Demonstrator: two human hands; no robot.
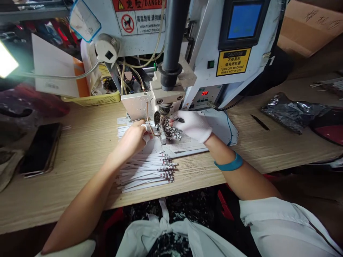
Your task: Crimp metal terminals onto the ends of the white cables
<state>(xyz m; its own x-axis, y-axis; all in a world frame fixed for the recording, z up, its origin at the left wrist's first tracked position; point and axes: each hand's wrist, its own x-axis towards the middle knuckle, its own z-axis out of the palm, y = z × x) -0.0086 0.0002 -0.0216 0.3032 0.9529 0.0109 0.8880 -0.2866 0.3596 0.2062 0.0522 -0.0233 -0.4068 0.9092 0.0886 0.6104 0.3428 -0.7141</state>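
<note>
My left hand (136, 135), with white covers on some fingertips, is closed just left of the machine's pressing head (162, 119); what it pinches is hidden. White flat strips (123, 131) lie beside and beneath it. On the other side of the head, my right hand (194, 125) wears a white glove, its fingers bent together over a heap of small white-and-dark pieces (174, 132). Whatever those fingertips grip is too small to make out. Closer to me, a bundle of white strips with dark-marked ends (147, 171) lies on the wooden table (88, 171).
The white machine (198, 64) with a blue screen (244, 20) and high-temperature warning label rises directly ahead. A phone (41, 148) lies at left, near a yellow basket (93, 99). To the right are a dark pointed tool (259, 122) and a silvery plastic bag (291, 109).
</note>
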